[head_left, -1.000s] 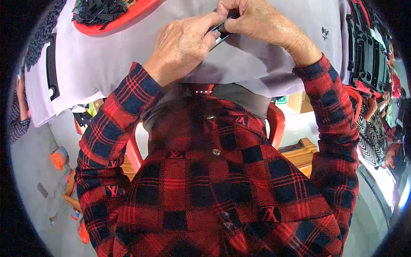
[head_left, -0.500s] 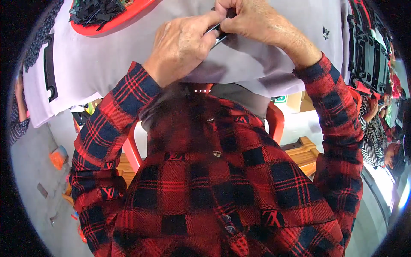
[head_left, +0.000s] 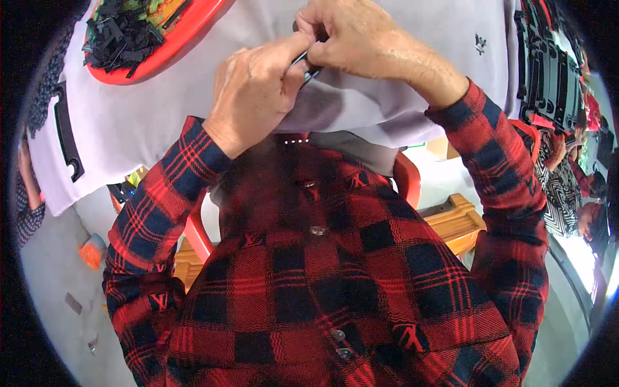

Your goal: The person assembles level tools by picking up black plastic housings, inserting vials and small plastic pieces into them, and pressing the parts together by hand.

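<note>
Above the pale cloth on the table, my left hand (head_left: 258,93) and my right hand (head_left: 358,40) meet, fingers pinched closed. Between them is a narrow black part (head_left: 312,75) with a shiny edge. Most of it is hidden by my fingers, so its exact kind does not show. My left thumb and forefinger grip its near end, while my right fingertips press at its far end. A red tray (head_left: 184,44) at the upper left bears a heap of small black strips (head_left: 122,40).
A long black plastic piece (head_left: 66,132) lies at the table's left edge. Several similar black pieces (head_left: 549,80) are gathered at the right. Small dark bits (head_left: 480,44) rest on the cloth. Other people sit at both sides; one arm (head_left: 27,169) shows at left. A red chair (head_left: 407,179) is behind me.
My view has shifted a little, so more of the red tray shows. Both hands appear slightly further left, still pinching the black part together.
</note>
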{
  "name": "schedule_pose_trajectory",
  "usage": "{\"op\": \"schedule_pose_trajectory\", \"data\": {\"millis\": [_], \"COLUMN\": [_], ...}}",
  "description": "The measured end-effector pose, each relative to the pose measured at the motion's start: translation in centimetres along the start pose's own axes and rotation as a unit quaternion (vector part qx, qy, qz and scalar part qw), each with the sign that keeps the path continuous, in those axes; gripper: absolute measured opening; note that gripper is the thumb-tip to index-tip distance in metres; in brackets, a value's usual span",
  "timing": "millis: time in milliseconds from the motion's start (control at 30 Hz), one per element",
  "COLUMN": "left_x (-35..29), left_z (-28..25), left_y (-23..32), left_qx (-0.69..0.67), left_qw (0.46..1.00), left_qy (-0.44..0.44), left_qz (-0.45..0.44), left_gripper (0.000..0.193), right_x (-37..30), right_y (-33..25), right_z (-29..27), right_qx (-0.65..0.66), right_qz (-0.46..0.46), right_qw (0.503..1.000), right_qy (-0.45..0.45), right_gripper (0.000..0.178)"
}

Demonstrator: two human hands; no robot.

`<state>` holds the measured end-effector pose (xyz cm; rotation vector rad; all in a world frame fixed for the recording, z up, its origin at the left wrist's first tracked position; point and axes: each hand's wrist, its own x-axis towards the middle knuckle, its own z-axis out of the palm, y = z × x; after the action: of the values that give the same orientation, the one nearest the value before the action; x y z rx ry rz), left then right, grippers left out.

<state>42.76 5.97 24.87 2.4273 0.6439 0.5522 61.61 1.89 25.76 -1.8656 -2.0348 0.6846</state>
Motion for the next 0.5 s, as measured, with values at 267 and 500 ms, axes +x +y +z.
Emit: {"op": "schedule_pose_trajectory", "data": {"millis": [267,500], "left_x": [0.0,-2.2], "left_z": [-0.3,-2.1], "left_y": [-0.4,-1.0], "left_qx": [-0.002,-0.012], "left_qw": [0.999,1.0], "left_qy": [-0.035,-0.005], "left_qz": [-0.042,0.006], "left_gripper": [0.027,0.026], "right_x": [1.3,1.3], "right_y": [-0.4,1.0], "right_z": [-1.8,-1.3], "right_qx": [0.111,0.213], "right_qz": [0.028,-0.004], "right_qw": [0.988,0.973], "right_qy": [-0.102,-0.095], "right_gripper": [0.014,0.005]}}
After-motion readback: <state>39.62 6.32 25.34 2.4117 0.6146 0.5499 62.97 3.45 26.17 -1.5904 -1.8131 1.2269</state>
